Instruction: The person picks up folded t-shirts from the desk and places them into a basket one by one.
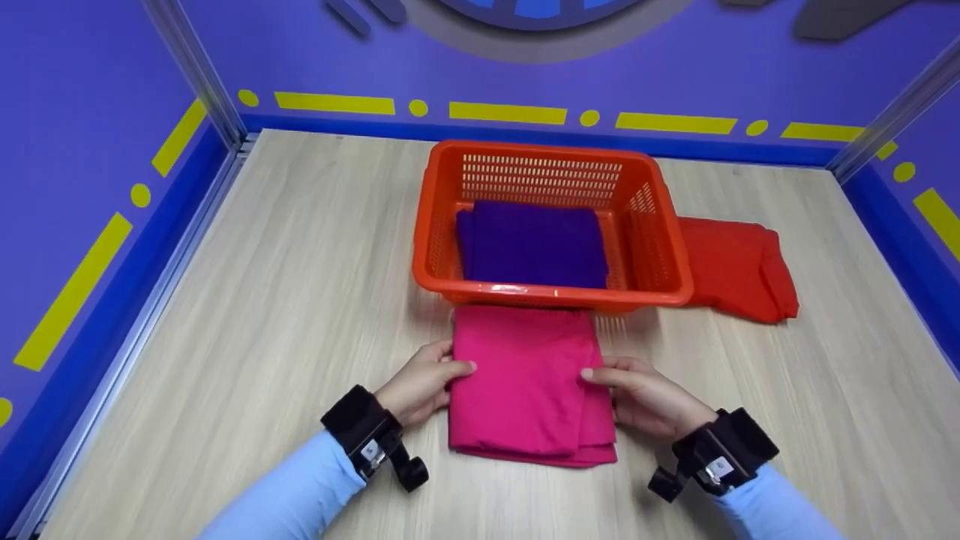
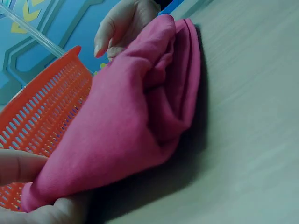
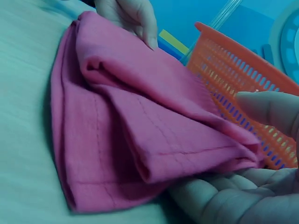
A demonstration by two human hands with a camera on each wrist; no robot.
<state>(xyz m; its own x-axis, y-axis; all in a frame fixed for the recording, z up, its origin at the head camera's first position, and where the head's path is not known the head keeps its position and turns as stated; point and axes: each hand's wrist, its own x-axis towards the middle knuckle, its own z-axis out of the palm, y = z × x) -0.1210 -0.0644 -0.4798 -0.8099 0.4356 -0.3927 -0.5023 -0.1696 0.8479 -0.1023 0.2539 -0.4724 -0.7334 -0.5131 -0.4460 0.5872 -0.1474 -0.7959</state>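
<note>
Purple folded cloth (image 1: pixel 536 244) already inside orange basket (image 1: pixel 555 292). Pink folded cloth (image 1: pixel 517 390) just near of basket; left hand (image 1: pixel 424 382) pinches left edge, right hand (image 1: pixel 649 396) holds right edge, fingers beneath. Red folded cloth (image 1: pixel 735 266) right, on tabletop (image 1: pixel 300 262). Pink, red not yet inside.

You are working inside what is looking like a booth (image 1: pixel 67 112), something resembling a lab or studio test stall. Blue-purple panels (image 1: pixel 540 82), bearing yellow dashes (image 1: pixel 508 113), yellow dots (image 1: pixel 418 108) and grey machine-like shapes (image 1: pixel 847 19), are enclosing the wood-grain table (image 1: pixel 322 225) on its left, far and right sides. Metal posts (image 1: pixel 196 67) are standing at the far corners. You are wearing cameras (image 1: pixel 411 474) at both wrists, pointing to a recording setup.
</note>
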